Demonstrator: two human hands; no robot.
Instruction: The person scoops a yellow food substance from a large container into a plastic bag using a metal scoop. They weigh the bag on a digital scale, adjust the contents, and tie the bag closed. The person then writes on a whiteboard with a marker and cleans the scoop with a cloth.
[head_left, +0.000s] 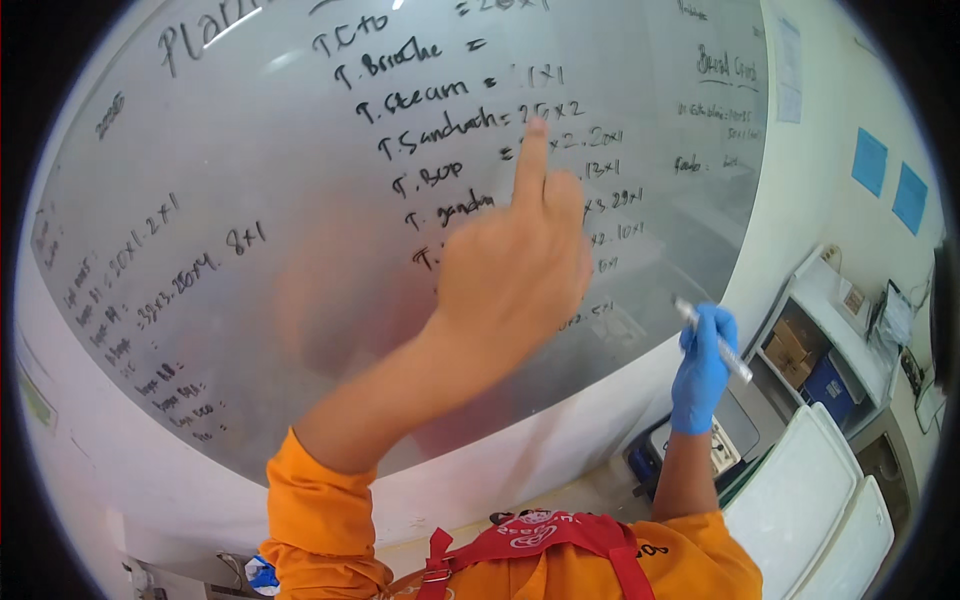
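A whiteboard (180, 300) covered in dark handwriting fills most of the view. My bare left hand (510, 250) is raised against it, index finger stretched onto a written line at upper middle, the other fingers bent, holding nothing. Lower right, in a blue glove, my right hand (705, 365) is closed around a silver-white marker (738, 366), held just in front of the board's lower right part.
At the right, shelving (822, 298) holds cardboard boxes (788, 352) and a blue crate (824, 386). Pale upright panels (800, 480) stand at the lower right. Two blue sheets (869, 160) are on the wall beside the board.
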